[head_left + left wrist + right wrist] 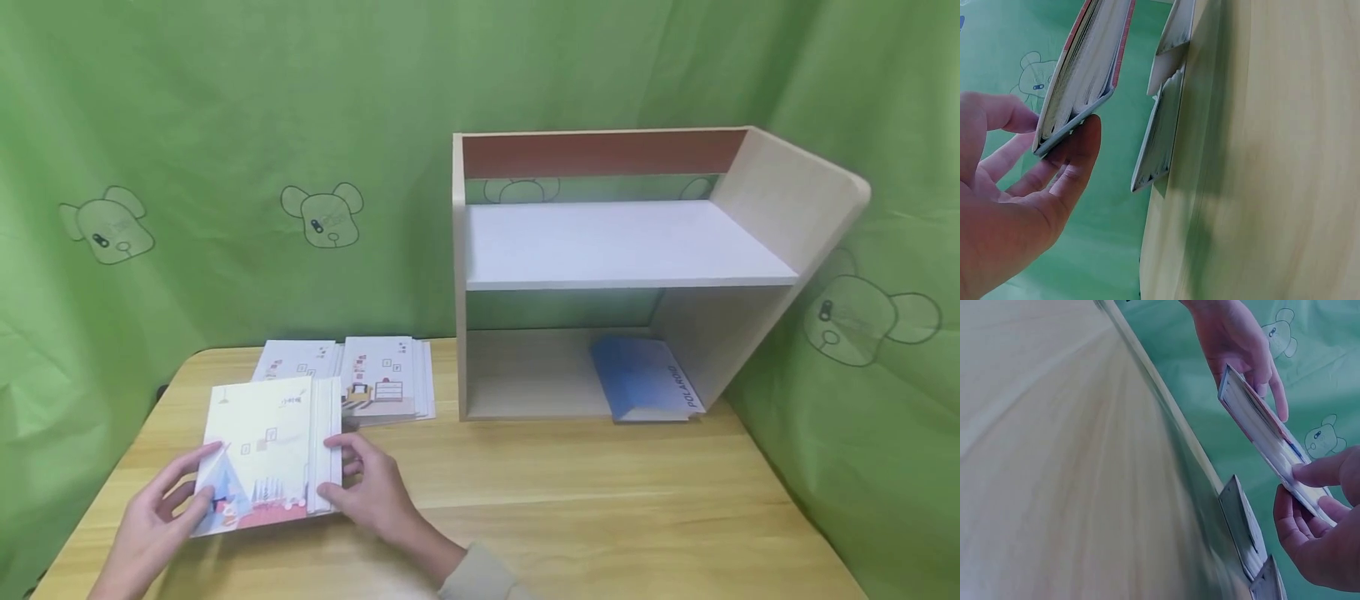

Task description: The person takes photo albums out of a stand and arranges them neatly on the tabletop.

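Above the left part of the table, both hands hold a photo album (262, 412) with a pale cover showing a blue tent and small picture frames. My left hand (153, 512) grips its left side, thumb on the cover. At the opposite side my right hand (378, 492) pinches the edge, where white page edges show. In the left wrist view the album (1088, 62) is off the table, its thick pages visible from the end. Behind it lie similar illustrated albums, one at the left (300, 352) and one at the right (382, 375); the held album partly hides them.
A wooden shelf unit (458, 275) with a white middle board (615, 242) stands at the table's back right. On its lower level, against the right side, lies a blue album (637, 375) marked POLAROID. Green curtain (225, 125) hangs behind the wooden table (585, 500).
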`<state>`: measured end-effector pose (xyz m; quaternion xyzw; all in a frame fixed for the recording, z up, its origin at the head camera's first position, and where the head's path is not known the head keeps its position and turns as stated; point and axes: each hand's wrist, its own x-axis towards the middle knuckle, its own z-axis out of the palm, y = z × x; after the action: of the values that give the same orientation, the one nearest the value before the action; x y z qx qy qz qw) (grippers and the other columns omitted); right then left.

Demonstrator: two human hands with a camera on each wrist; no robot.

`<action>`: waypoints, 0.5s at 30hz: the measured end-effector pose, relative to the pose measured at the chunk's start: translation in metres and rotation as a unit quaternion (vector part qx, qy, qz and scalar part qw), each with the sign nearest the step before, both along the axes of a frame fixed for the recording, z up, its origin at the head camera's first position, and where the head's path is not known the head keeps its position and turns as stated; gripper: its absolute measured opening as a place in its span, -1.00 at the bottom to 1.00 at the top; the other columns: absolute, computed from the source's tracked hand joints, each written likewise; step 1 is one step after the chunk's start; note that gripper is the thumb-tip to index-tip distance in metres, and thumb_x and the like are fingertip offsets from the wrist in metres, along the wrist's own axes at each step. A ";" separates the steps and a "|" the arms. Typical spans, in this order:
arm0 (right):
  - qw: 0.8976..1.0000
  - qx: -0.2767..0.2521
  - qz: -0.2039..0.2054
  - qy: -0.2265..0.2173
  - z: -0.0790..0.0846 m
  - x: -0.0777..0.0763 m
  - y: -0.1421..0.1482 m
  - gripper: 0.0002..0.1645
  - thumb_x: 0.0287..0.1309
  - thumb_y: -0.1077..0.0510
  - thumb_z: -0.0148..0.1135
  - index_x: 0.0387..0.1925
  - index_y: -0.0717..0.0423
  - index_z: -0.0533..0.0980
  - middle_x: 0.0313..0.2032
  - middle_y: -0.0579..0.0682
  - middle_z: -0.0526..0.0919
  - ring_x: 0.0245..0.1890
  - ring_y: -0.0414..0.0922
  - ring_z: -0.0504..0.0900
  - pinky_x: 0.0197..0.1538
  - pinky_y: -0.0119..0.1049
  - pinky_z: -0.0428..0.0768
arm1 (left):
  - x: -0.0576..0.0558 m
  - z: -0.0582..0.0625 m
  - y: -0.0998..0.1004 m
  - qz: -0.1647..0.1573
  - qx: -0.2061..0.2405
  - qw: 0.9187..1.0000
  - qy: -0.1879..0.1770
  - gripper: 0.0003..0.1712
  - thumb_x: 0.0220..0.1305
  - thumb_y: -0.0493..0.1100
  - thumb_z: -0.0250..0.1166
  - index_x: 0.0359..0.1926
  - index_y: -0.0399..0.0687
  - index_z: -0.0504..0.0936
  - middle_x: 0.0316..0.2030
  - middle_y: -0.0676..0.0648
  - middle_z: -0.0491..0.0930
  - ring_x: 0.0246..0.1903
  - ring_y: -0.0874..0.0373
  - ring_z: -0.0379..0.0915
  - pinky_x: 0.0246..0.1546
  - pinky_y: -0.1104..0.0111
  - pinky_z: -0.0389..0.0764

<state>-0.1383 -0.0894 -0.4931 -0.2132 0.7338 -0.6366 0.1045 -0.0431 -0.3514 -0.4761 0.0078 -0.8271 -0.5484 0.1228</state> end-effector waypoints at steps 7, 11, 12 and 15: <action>0.999 0.031 -0.009 0.003 0.000 0.006 -0.006 -0.36 0.01 0.38 0.49 0.15 -0.03 0.57 -0.13 -0.18 0.63 -0.20 -0.33 0.60 -0.25 -0.53 0.66 | 0.003 -0.002 -0.009 0.015 -0.067 0.998 -0.005 -0.39 0.43 -0.37 0.24 0.46 -0.16 0.38 0.28 0.45 0.36 0.03 0.62 0.43 -0.09 0.63 0.61; 0.999 0.042 -0.011 -0.006 -0.002 0.009 -0.009 -0.37 0.00 0.35 0.50 0.14 -0.06 0.57 -0.14 -0.21 0.62 -0.21 -0.35 0.58 -0.26 -0.54 0.65 | 0.004 -0.006 -0.015 0.022 -0.083 0.996 -0.018 -0.41 0.43 -0.34 0.26 0.44 -0.15 0.42 0.20 0.47 0.36 0.02 0.64 0.40 -0.11 0.65 0.60; 0.999 0.044 -0.010 -0.009 -0.002 0.009 -0.010 -0.37 0.01 0.34 0.50 0.14 -0.07 0.57 -0.14 -0.22 0.62 -0.22 -0.35 0.58 -0.27 -0.54 0.65 | 0.004 -0.008 -0.017 0.024 -0.084 0.996 -0.023 -0.42 0.43 -0.34 0.26 0.43 -0.16 0.42 0.17 0.49 0.35 0.01 0.65 0.40 -0.13 0.65 0.61; 0.999 0.049 -0.011 -0.016 -0.004 0.011 -0.012 -0.37 0.01 0.32 0.50 0.15 -0.09 0.56 -0.15 -0.25 0.61 -0.23 -0.37 0.57 -0.27 -0.53 0.64 | 0.004 -0.010 -0.019 0.026 -0.089 0.995 -0.036 -0.42 0.42 -0.33 0.28 0.42 -0.15 0.43 0.14 0.50 0.32 0.00 0.66 0.38 -0.15 0.66 0.60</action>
<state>-0.1273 -0.1013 -0.4970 -0.1894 0.7647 -0.6041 0.1200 -0.0390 -0.3705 -0.4863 0.0384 -0.8762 -0.4683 0.1073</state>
